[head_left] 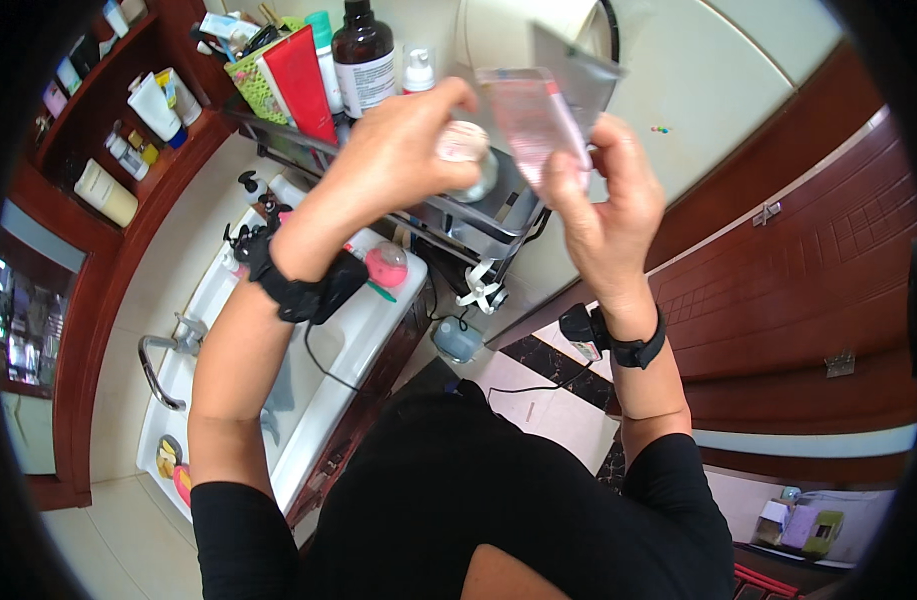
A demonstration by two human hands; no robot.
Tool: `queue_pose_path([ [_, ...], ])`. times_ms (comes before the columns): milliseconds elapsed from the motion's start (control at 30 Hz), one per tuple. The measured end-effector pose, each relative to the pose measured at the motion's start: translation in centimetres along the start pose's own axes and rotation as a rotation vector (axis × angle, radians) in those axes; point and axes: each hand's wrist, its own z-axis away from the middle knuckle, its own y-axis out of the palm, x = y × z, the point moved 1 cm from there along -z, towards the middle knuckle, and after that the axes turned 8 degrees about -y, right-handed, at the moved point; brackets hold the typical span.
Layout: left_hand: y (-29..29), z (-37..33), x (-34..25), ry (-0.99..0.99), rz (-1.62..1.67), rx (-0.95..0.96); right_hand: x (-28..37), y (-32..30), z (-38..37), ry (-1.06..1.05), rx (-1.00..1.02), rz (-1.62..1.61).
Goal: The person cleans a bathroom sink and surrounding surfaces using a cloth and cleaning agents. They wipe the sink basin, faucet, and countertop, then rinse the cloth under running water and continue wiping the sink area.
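Observation:
My left hand (409, 140) is closed round a small jar with a pale pink lid (463, 143) and a clear lower part, above the dark metal rack (494, 235). Pinched between the thumb and fingers of my right hand (616, 205) is a flat, translucent pink tube (529, 120). A flat grey see-through piece (579, 85) stands up behind it, apparently in the same grip; its kind is unclear. On the rack beyond my left hand are a brown bottle (364, 60), a clear pump bottle (419, 70), a red tube (301, 80) and a green basket (254, 85).
A white sink (309, 400) with a curved faucet (159, 370) lies to the left. Open wooden shelves (169, 150) hold several tubes and bottles. At the right is a brown door (789, 270). A pink round item (387, 263) sits on the sink's edge.

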Motion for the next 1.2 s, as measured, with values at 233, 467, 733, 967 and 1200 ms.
queue_pose_path([
  [233,1.5,1.1,-1.8,0.018,0.125,-0.013,-0.5,0.1,0.5,0.102,-0.025,-0.143],
  [467,-0.4,6.0,-2.3,-0.070,1.180,0.058,2.4,3.8,-0.7,0.387,-0.046,-0.795],
  [733,-2.7,7.3,-0.3,-0.147,0.956,-0.348,2.7,5.6,-0.8,0.213,0.003,-0.447],
  [967,-9.4,3.4,1.8,-0.235,0.012,-0.083,0.4,3.4,1.0,0.159,-0.201,-0.358],
  [1200,-8.2,-2.7,-0.1,-0.232,-0.374,0.296,-0.1,3.6,2.6,0.141,-0.215,-0.283],
])
